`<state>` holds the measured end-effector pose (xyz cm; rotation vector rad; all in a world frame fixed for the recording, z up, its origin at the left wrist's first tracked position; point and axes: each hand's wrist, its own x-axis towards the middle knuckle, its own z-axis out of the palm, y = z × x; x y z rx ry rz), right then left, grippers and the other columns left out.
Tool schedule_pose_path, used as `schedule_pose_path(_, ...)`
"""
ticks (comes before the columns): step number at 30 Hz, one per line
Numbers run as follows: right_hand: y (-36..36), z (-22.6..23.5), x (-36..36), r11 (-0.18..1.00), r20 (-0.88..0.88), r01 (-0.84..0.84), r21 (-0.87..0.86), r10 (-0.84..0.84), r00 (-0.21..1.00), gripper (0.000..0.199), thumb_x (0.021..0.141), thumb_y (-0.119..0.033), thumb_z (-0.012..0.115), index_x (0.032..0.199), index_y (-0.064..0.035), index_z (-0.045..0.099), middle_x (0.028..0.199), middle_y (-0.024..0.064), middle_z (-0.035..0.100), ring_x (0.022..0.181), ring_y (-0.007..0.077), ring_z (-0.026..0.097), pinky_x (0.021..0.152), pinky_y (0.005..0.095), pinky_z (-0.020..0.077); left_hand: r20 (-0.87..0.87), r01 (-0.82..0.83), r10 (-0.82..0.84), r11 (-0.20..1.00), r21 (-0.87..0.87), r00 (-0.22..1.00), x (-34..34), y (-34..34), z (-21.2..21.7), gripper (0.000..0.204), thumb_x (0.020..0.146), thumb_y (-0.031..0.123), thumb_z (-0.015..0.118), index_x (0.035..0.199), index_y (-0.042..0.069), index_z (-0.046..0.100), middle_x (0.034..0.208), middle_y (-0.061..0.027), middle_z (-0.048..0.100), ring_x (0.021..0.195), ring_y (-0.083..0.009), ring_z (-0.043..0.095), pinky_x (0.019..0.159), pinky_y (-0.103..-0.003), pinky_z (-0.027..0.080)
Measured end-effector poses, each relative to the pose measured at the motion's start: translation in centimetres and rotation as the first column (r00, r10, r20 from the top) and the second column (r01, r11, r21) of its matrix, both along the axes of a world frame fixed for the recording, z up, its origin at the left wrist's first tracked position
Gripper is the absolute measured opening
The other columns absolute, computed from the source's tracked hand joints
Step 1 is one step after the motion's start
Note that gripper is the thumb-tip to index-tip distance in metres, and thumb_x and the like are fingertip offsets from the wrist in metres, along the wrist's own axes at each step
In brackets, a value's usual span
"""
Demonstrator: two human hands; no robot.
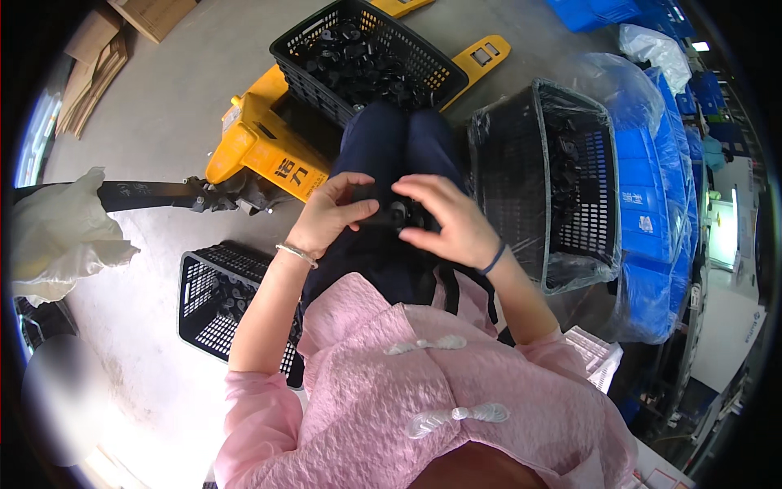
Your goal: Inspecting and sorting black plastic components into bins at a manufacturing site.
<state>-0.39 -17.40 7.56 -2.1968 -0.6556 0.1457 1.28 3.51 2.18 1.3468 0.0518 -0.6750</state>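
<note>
Both hands meet over the lap, fitting a small black part (389, 213) together, I'd say; left hand (330, 213) pinches its left end, right hand (452, 220) curls over the right end; black basket (371, 57) of the same parts at 12 o'clock, tilted bagged basket (562, 175) at 3, another basket (213, 297) at 8; next probably needs a firm squeeze while keeping the pieces lined up.

black part (389, 210): mostly covered by both hands, shape unclear
basket contents (358, 61): too small to identify
lower-left patch (61, 399): blurred
</note>
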Motion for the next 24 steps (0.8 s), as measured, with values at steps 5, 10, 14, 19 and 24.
schedule_pose_path(5,1.3,-0.4,0.5,0.993,0.121,0.066,0.094,-0.077,0.99,0.036,0.071,-0.005,0.064,0.106,-0.0057,0.054,0.093,0.0091,0.056,0.077,0.0227,0.057,0.065,0.0295,0.0472,-0.221,-0.139,0.066,0.933,-0.333,0.973,0.6,-0.3,2.3,0.032,0.087,0.018,0.05,0.113,0.0,0.051,0.09,-0.0056,0.058,0.075,-0.0128,0.057,0.063,-0.023,0.047)
schedule_pose_path(10,0.2,0.2,0.9,0.951,-0.143,0.171,0.258,-0.138,0.98,0.033,0.075,-0.003,0.062,0.107,-0.0039,0.054,0.093,0.0068,0.057,0.072,0.0125,0.056,0.062,0.0225,0.045,-0.227,-0.247,0.156,0.853,-0.459,0.961,0.5,-1.4,4.3,0.035,0.089,0.019,0.043,0.117,-0.003,0.045,0.094,-0.0094,0.058,0.085,-0.0192,0.059,0.072,-0.027,0.05)
schedule_pose_path(14,-0.5,0.0,0.8,0.758,-0.517,0.386,0.526,-0.076,0.853,0.028,0.084,-0.01,0.054,0.11,0.0009,0.05,0.093,0.0089,0.059,0.077,0.0104,0.057,0.061,0.0215,0.0445,-0.18,-0.21,0.136,0.84,-0.5,0.974,0.8,-1.2,3.9,0.035,0.089,0.015,0.044,0.119,-0.003,0.043,0.092,-0.0096,0.058,0.084,-0.0192,0.06,0.072,-0.027,0.05)
schedule_pose_path(19,-1.1,0.1,0.9,0.667,-0.727,0.511,0.542,0.067,0.683,0.036,0.091,-0.026,0.04,0.114,0.0003,0.048,0.086,0.0125,0.061,0.068,0.0133,0.057,0.06,0.0237,0.0444,-0.066,-0.1,0.078,0.872,-0.478,0.995,0.7,-0.7,3.1,0.03,0.084,0.006,0.052,0.113,-0.002,0.047,0.087,-0.0075,0.058,0.07,-0.014,0.059,0.064,-0.023,0.049)
schedule_pose_path(24,-1.5,-1.1,0.6,0.484,-0.821,0.664,0.57,0.304,0.483,0.038,0.091,-0.028,0.038,0.111,0.0026,0.049,0.081,0.0126,0.061,0.063,0.0154,0.055,0.057,0.0249,0.0436,0.012,-0.149,0.171,0.89,-0.432,0.985,0.5,-2.0,4.2,0.028,0.081,0.005,0.056,0.108,0.0,0.05,0.082,-0.0057,0.058,0.065,-0.0114,0.057,0.058,-0.02,0.046)
